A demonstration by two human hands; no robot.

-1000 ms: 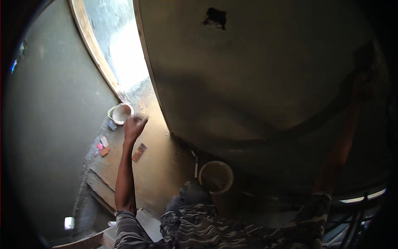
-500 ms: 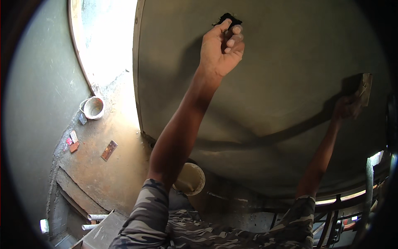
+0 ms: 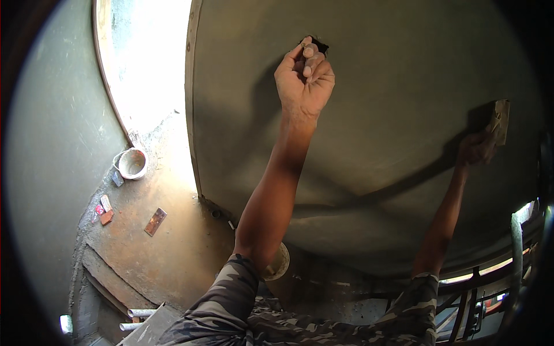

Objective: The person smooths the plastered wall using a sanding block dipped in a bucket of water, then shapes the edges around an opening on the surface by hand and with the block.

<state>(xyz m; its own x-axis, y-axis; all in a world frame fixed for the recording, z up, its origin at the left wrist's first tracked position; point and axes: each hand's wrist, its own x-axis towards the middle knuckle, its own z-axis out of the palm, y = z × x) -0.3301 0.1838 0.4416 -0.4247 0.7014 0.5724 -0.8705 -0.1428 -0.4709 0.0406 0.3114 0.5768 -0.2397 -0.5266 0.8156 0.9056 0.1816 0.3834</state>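
The left hand (image 3: 304,86), fingers curled, any hold unclear, is apparently working at the hole (image 3: 321,46), next needing care, the right hand (image 3: 476,149) clutching a board (image 3: 502,122).

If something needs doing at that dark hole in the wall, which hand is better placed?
Probably the left hand: it is raised to the hole, partly covering it. The right hand is well off along the wall, gripping a flat tool.
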